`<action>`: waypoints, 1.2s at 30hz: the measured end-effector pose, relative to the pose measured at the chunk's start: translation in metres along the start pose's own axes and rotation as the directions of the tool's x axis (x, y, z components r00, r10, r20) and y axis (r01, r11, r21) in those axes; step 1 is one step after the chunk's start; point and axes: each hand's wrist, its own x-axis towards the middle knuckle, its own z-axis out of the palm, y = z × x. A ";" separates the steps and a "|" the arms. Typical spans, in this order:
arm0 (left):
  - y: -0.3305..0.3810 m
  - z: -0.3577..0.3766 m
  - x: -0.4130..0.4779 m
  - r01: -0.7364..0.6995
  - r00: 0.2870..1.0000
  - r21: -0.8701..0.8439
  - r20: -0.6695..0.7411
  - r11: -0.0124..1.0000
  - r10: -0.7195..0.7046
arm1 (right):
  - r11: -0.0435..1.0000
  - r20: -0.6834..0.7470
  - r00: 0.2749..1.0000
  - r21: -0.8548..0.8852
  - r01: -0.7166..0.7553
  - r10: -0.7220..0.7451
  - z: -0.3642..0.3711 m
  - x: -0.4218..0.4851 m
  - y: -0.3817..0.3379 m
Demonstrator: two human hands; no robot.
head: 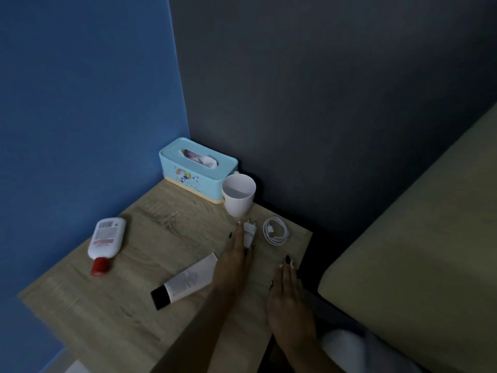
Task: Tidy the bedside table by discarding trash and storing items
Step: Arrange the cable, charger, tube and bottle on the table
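Worktop: pale wood-grain bedside surface, set in the corner of a blue wall and a darker grey one; a bed lies along its right side.
Left hand: reaches over the worktop, its grip closed around a white charger plug, fingers on one side and thumb on the other (the prongs point away, toward the cup).
Right hand: hovers flat near the worktop's right edge, fingers spread and straight, grip holding nothing.
Cable: white, coiled, lying just right of the plug.
Cup: white, upright, just beyond the plug and touching or nearly touching the tissue box.
Tissue box: light blue with a cartoon print, at the back corner, tissue showing in the slot.
Tube: white with a black cap, lying on its side just left of the left wrist.
Bottle: white with a red cap, lying flat near the left edge, well apart from the hands.
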 end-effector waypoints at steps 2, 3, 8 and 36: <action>-0.001 -0.001 0.010 0.011 1.000 0.006 -0.005 1.000 -0.011 | 1.000 -0.008 1.000 0.000 0.003 -0.003 0.001 0.001 0.001; -0.002 -0.001 0.014 0.022 1.000 0.009 -0.008 1.000 -0.022 | 1.000 -0.004 1.000 -0.002 0.005 -0.005 0.002 0.002 0.001; -0.005 0.004 0.019 -0.005 1.000 0.085 -0.015 0.996 0.006 | 1.000 -0.054 0.998 0.003 0.020 -0.020 0.001 -0.001 0.002; -0.027 -0.088 -0.115 -0.223 0.932 0.525 -0.133 0.822 0.337 | 0.979 -0.230 0.973 0.193 0.062 -0.017 0.020 0.009 -0.022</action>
